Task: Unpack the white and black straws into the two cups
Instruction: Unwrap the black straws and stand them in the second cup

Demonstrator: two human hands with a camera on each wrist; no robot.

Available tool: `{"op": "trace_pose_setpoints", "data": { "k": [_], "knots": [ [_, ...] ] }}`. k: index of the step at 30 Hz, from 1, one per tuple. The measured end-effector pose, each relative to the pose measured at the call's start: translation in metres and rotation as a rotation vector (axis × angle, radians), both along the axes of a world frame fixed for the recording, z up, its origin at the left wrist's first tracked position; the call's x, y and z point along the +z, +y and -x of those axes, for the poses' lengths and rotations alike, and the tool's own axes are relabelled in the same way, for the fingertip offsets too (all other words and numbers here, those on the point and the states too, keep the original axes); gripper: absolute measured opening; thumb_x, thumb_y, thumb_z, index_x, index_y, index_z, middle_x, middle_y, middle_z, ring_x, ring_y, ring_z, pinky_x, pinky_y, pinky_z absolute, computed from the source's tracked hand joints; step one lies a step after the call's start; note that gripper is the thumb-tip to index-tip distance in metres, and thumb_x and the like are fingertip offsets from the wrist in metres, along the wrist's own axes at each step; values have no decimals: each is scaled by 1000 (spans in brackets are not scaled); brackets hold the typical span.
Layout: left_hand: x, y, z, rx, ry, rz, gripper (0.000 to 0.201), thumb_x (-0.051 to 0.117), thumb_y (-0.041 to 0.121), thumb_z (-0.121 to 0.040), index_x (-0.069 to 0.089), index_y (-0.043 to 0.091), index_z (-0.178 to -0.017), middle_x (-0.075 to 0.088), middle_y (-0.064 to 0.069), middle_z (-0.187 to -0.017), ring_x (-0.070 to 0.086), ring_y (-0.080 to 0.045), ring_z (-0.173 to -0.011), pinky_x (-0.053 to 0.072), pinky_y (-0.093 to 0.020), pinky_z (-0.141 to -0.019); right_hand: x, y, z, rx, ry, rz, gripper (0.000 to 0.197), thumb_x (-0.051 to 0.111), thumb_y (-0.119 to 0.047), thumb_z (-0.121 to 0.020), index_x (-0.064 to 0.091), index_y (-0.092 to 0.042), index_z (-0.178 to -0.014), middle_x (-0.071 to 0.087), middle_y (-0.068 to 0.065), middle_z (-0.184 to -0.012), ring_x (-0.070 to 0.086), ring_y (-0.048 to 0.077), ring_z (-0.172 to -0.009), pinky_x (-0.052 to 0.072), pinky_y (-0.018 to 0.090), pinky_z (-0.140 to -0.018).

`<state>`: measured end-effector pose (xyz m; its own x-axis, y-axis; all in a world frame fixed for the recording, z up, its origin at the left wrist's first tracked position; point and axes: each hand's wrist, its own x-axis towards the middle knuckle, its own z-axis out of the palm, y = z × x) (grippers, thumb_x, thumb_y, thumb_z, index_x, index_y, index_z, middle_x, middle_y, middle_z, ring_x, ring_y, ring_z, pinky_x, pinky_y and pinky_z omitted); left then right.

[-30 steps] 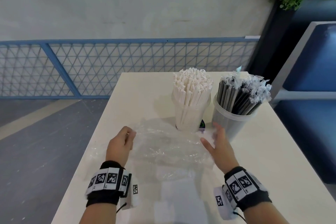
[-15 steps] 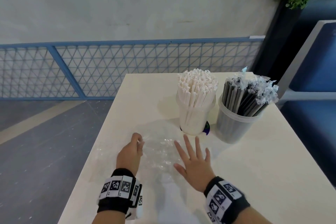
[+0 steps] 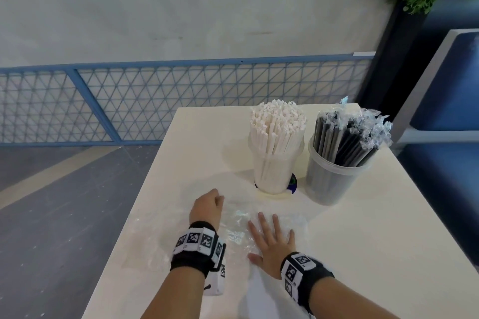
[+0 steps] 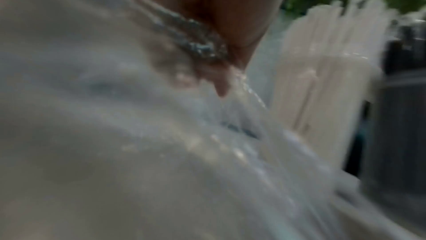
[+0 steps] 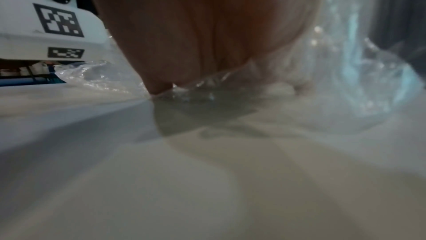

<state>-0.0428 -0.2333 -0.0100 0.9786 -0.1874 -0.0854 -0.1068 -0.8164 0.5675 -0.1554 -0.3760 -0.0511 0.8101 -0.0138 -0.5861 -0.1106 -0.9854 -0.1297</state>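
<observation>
A person's two hands rest on a clear plastic bag [image 3: 241, 230] spread flat on a white table [image 3: 363, 254]. The bag looks empty and lies at the centre of the table's near half, its long axis running from 9 o'clock to 3 o'clock.

The left hand [image 3: 206, 206] sits on the bag's far left part with its fingers curled under. The left wrist view shows plastic bunched against the fingertips [image 4: 221, 87], so it appears to pinch a fold of the bag. The right hand [image 3: 272, 241] lies palm down with fingers straight and slightly spread, pressing the bag's right part flat. It grips nothing.

At 12 to 1 o'clock from the hands stand the two cups. The white straws [image 3: 276, 129] fill the clear cup [image 3: 272, 173], and just to its right the black straws [image 3: 344, 140] fill the grey cup [image 3: 329, 181].

Judging by this, the unpacking is done, with only the bag to clear. The bag lies directly under both hands, and the left hand already has a hold.
</observation>
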Motion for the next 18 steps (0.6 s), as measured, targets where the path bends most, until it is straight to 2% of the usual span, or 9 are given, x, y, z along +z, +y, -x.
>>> {"op": "trace_pose_setpoints", "data": {
  "k": [2,4,6,8,11,13,15,16,18],
  "knots": [
    [-2,15,-10,125,-49,52,23,46,25,-95,47,8,-79,53,-9,-68,52,-26,-69,42,-33,-64,3,-7,2,18,34,-29,76,-9,-76,-64,-43,-41,-121,-48,-5,-134,-37,28,-133,-3,65,-110],
    [-2,30,-15,217,-25,47,24,50,25,-94,48,8,-78,55,-11,-72,50,-25,-69,42,-33,-66,1,-12,4,11,32,-65,98,-18,-75,-42,-33,-42,-133,-48,-7,-134,-41,26,-126,-5,67,-110],
    [-1,34,-14,262,-7,7,19,53,25,-93,50,8,-85,58,-11,-80,52,-27,-72,43,-35,-70,-1,-13,5,-4,31,-74,105,-18,-75,-39,-27,-41,-138,-48,-7,-135,-42,25,-123,-6,67,-109],
    [7,29,-8,244,-109,-103,16,55,20,-91,51,10,-101,58,-11,-100,57,-30,-87,40,-38,-78,-2,-12,4,-11,41,-81,106,-18,-75,-38,-27,-41,-138,-48,-7,-135,-43,25,-122,-7,66,-108],
    [20,8,10,-20,-306,-251,40,53,24,-91,43,15,-128,49,-7,-129,48,-24,-117,32,-36,-101,-3,-11,4,-19,36,-68,101,-19,-74,-38,-33,-41,-132,-48,-5,-135,-43,27,-122,-6,67,-108],
    [17,-10,33,-252,-204,-297,54,44,30,-95,24,15,-143,29,-6,-150,26,-22,-139,16,-39,-116,-2,-9,4,-27,41,-52,92,-18,-77,-46,-35,-40,-128,-48,-4,-135,-42,27,-124,-5,67,-109],
    [-2,-22,53,-322,76,-367,70,38,43,-95,1,15,-148,-1,-7,-159,-2,-26,-146,3,-46,-118,-3,-8,5,-42,40,-37,81,-7,-78,-67,-33,-38,-132,-48,-4,-134,-40,27,-128,-5,66,-109],
    [-14,-22,57,-296,221,-412,78,34,51,-94,-8,16,-148,-13,-8,-158,-10,-30,-145,1,-50,-117,-4,-7,5,-45,36,-35,81,-7,-78,-67,-33,-38,-132,-48,-4,-134,-40,26,-128,-4,66,-109],
    [-35,-13,57,-239,391,-495,84,26,63,-90,-17,20,-146,-27,-6,-154,-17,-35,-143,2,-56,-114,-5,-7,5,-41,24,-38,91,-19,-76,-45,-36,-40,-126,-49,-4,-133,-42,24,-124,-4,66,-109]
  ]
}}
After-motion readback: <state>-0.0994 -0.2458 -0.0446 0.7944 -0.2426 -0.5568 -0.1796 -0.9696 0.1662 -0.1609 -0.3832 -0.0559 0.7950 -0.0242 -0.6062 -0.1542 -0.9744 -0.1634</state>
